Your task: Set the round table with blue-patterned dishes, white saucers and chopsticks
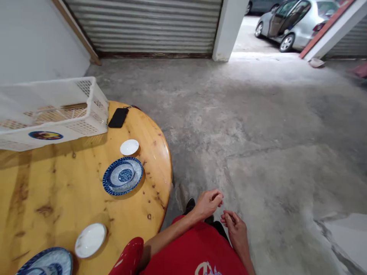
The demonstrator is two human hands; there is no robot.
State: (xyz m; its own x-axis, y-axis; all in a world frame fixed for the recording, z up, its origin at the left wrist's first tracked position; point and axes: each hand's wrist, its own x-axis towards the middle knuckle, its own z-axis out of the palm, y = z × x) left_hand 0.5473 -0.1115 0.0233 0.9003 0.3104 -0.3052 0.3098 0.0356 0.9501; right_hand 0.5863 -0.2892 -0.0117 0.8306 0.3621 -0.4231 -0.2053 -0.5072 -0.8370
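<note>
My left hand [208, 204] and my right hand [233, 225] hang in front of my red shirt, over the concrete floor to the right of the round wooden table [57, 191]. Both have the fingers curled loosely and nothing shows in them. Neither touches the table. Nearest on the table are a blue-patterned plate [122, 176] with a small blue-and-white bowl in it, a small white saucer [129, 147] behind it, and a larger white saucer [90, 240] near the front.
A white plastic crate [48, 110] stands at the table's far left, with a black phone [118, 117] beside it. Another blue plate [46, 263] sits at the bottom left. A white pillar [229, 30], a shutter and a silver car [295, 23] are beyond.
</note>
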